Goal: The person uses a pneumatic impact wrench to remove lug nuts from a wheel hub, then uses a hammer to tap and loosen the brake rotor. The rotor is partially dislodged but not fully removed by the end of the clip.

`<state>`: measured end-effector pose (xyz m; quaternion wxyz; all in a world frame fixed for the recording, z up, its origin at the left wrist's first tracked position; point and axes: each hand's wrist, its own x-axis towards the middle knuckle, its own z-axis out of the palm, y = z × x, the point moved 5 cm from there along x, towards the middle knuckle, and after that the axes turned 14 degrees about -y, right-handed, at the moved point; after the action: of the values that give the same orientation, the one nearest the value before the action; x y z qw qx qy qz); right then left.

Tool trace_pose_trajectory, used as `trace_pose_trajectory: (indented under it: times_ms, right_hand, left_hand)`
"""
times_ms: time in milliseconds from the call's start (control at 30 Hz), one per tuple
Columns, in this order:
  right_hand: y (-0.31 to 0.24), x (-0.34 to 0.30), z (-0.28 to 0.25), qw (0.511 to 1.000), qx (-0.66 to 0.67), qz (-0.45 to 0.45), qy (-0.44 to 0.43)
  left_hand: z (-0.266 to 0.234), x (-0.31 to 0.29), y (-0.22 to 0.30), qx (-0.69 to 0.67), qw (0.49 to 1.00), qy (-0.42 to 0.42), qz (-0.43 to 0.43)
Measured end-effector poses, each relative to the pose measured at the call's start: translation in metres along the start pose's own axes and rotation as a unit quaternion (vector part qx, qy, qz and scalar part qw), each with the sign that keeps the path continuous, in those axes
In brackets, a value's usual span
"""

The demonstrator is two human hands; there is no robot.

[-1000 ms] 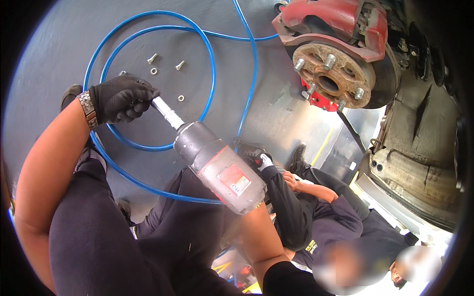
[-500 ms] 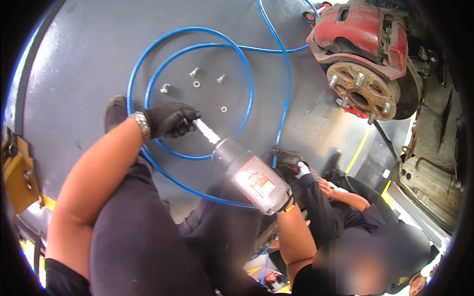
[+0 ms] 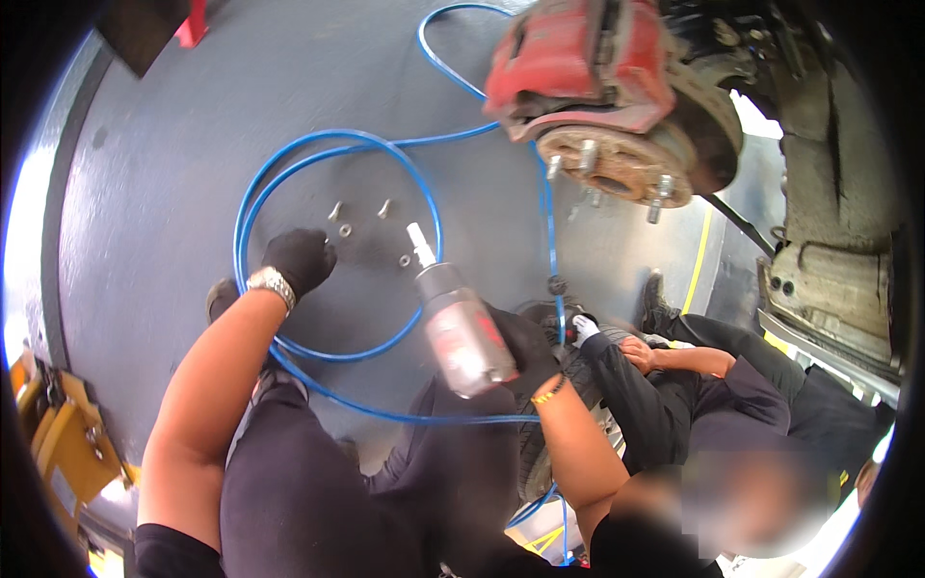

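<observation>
A grey air impact wrench with a bright metal extension on its nose hangs over the floor, pointing away from me. My right hand, in a black glove, is closed round its handle, behind the body. Farther left, my left hand, also black-gloved, is low over the floor with its fingers curled. Whatever it may hold is hidden under it. Just right of it lie small metal fasteners and rings. A blue air hose loops around them.
At the upper right stands a wheel hub with bare studs and a red brake caliper. A co-worker's arm is at the right, beside a tyre. A yellow stand is at lower left.
My left hand has left the wrench's tip and now covers the spot where one fastener lay. The wrench has swung more upright in view, and the whole view has shifted.
</observation>
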<state>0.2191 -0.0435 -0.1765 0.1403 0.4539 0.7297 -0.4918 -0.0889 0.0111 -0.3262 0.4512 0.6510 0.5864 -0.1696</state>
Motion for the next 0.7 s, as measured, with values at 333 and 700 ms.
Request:
trace_pose_trajectory:
  times_ms: [333,700]
  right_hand:
    - [0.084,0.054,0.061,0.901,-0.434,-0.008,-0.001]
    - [-0.042,0.007,-0.124,0.583,0.744,-0.175,0.274]
  left_hand:
    - [0.009,-0.012,0.022,0.131,0.987,0.092,-0.012]
    - [-0.107,-0.073,0.179,-0.529,0.769,-0.100,0.345]
